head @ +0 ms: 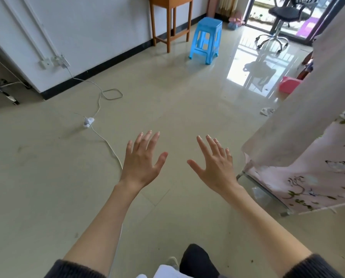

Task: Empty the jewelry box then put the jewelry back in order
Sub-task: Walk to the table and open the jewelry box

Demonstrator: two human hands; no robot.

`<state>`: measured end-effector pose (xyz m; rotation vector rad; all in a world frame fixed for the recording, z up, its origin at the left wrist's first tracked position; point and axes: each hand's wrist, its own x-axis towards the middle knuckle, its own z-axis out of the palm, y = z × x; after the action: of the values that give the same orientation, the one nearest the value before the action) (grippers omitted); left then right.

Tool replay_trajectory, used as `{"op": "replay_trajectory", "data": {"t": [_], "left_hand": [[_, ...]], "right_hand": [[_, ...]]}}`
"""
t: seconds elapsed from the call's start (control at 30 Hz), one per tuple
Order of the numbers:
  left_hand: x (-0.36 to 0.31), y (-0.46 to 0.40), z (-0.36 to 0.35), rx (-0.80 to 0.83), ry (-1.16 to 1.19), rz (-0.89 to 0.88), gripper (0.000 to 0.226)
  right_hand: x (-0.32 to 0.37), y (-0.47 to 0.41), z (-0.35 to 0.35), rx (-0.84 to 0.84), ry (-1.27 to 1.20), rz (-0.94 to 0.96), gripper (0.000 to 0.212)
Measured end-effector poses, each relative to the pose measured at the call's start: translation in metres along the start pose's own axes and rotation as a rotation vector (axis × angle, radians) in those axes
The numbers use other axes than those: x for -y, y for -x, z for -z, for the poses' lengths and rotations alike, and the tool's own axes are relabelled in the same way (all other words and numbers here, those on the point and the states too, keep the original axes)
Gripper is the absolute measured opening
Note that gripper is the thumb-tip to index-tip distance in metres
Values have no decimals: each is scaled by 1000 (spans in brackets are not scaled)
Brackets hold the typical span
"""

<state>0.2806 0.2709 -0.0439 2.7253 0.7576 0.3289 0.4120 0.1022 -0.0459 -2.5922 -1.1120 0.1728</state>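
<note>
Two bare hands are held out over the floor, backs up: the left hand (142, 160) and the right hand (215, 164) both have their fingers straight and spread apart, and neither holds or touches anything. Nothing of the task has begun, by the look of it. No jewelry box and no jewelry shows anywhere in view, so where the box sits cannot be told from here; it may be on the table (275, 194) at the right, most of which lies outside the picture. The next move, I judge, calls for turning toward that table or elsewhere to find the box, then bringing both hands down to it.

That table has a clear glass top with a hard, bright edge, and a thin pink cloth (315, 173) printed with leaves and butterflies hangs over it in soft folds. The floor (167, 109) is smooth, pale, glossy tile that mirrors the light from the doorway. A thin white cable (99, 101) trails across it in loose curves from a wall socket. Farther off stands a blue stool (206, 40) of moulded plastic, square-topped with splayed legs, beside a wooden stand (170, 21) on straight legs.
</note>
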Motion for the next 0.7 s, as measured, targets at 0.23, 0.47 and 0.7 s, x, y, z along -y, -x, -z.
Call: {"op": "replay_trajectory", "data": {"t": [0.23, 0.47, 0.7], "left_hand": [[13, -126, -24, 39, -3, 16, 63], [10, -283, -31, 35, -1, 40, 65], [19, -414, -39, 48, 11, 53, 64]], "right_hand": [[-22, -129, -2, 19, -2, 27, 73], [-56, -287, 22, 9, -1, 64, 73], [-82, -415, 36, 14, 3, 71, 72]]}}
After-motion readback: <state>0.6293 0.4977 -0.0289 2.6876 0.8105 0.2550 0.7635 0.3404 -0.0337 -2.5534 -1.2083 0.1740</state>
